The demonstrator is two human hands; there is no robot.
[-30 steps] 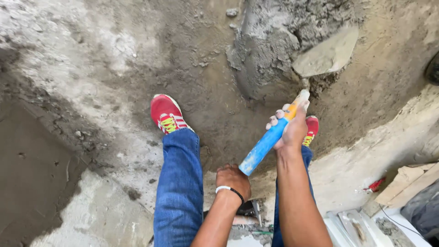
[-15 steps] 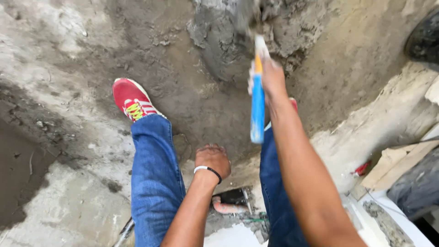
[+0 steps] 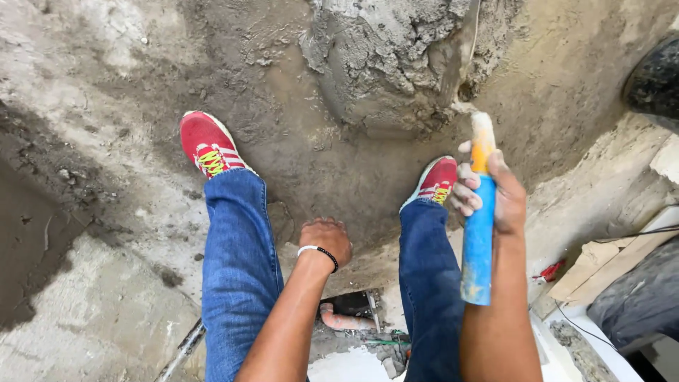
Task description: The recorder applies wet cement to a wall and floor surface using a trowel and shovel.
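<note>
Trowel handle (image 3: 479, 219), blue with an orange-yellow neck, now stands almost vertical in the right half of the frame, where a second ago it slanted from lower left to upper right. Its long axis runs bottom to top; the butt points down toward the lower edge and the working end points up into the grey mortar heap (image 3: 385, 60) at top centre. The blade (image 3: 456, 56) shows there as a smeared grey strip against the heap, and whether it is buried or only pressed on the surface is hard to tell. That swing upright, together with the heap sliding closer in the view, suggests the tool is being driven into the wet mix.

The right hand (image 3: 495, 191) is wrapped closed around the handle near its orange part. The left hand (image 3: 327, 240), with a white and a black wristband, rests fisted and empty between the knees, as it did earlier. Red shoes (image 3: 209, 145) stand on the muddy ground (image 3: 106, 141).
</note>
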